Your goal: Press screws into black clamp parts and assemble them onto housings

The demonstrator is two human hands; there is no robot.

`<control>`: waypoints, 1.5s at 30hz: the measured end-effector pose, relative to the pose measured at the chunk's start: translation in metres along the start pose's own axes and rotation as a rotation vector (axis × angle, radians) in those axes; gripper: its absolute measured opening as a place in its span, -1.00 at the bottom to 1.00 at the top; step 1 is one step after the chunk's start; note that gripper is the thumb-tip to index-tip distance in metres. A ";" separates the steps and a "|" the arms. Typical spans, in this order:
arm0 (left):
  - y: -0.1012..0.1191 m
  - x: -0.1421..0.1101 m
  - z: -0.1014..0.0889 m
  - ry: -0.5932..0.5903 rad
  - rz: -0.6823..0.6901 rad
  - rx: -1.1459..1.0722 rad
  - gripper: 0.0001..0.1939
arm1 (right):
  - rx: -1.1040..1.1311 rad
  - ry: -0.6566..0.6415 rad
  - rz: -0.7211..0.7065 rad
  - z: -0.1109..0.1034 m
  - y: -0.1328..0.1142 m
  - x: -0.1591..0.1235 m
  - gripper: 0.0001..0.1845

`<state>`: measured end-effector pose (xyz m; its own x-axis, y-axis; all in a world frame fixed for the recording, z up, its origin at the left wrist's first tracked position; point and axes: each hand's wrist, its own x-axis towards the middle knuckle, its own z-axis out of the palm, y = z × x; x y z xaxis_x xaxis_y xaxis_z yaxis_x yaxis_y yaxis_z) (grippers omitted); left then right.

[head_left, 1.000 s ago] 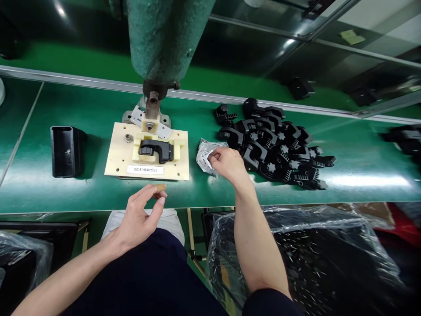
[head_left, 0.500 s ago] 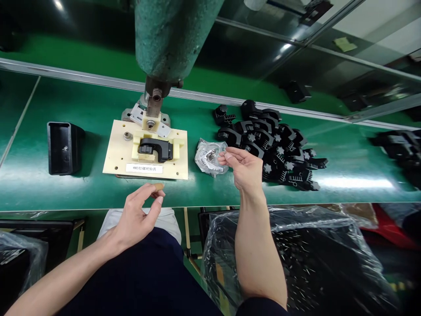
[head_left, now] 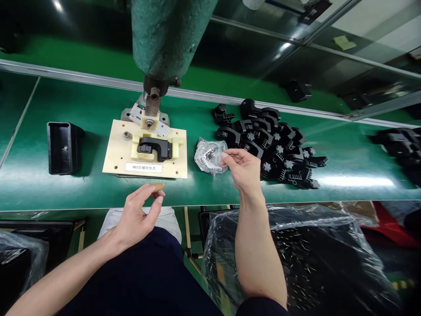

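My right hand (head_left: pixel 244 169) is at the right edge of a clear plastic bag (head_left: pixel 204 164) of small metal parts, perhaps screws. Its thumb and fingers are pinched together; whatever is between them is too small or hidden to make out. My left hand (head_left: pixel 140 213), with a tan cover on one fingertip, hovers open at the table's front edge, thumb and index finger apart. Beyond it lies a cream fixture plate (head_left: pixel 110 153) with a white label. A curved black plastic part (head_left: pixel 156 147) sits in its raised holder, below the tip of a green press machine (head_left: pixel 167 39).
A black open box (head_left: pixel 62 149) stands left of the fixture. Right of the bag lies a pile of black plastic parts (head_left: pixel 272 136) with several star-shaped knobs. More black parts (head_left: pixel 401 149) are at the far right. A plastic-lined bin (head_left: pixel 329 263) stands below the table edge.
The fingers of my right hand have closed more tightly into a pinch at the bag's edge. My left hand and the black part in the fixture stay as they were.
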<state>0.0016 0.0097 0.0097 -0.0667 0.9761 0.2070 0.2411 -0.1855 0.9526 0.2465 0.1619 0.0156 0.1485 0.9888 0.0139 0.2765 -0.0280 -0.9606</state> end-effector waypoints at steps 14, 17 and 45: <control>0.000 0.001 -0.001 -0.003 -0.008 -0.009 -0.83 | -0.053 0.035 -0.089 0.006 -0.016 -0.020 -0.93; 0.001 0.002 0.000 0.005 -0.011 -0.017 -0.83 | -0.007 -0.019 -0.150 0.017 -0.028 -0.050 -0.91; 0.006 0.005 0.003 0.137 -0.261 -0.347 -0.77 | -0.115 -0.013 -0.137 0.095 -0.038 -0.161 -0.64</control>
<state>0.0053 0.0134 0.0158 -0.2153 0.9755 -0.0448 -0.1381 0.0150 0.9903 0.1222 0.0173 0.0231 0.0896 0.9864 0.1379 0.3997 0.0912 -0.9121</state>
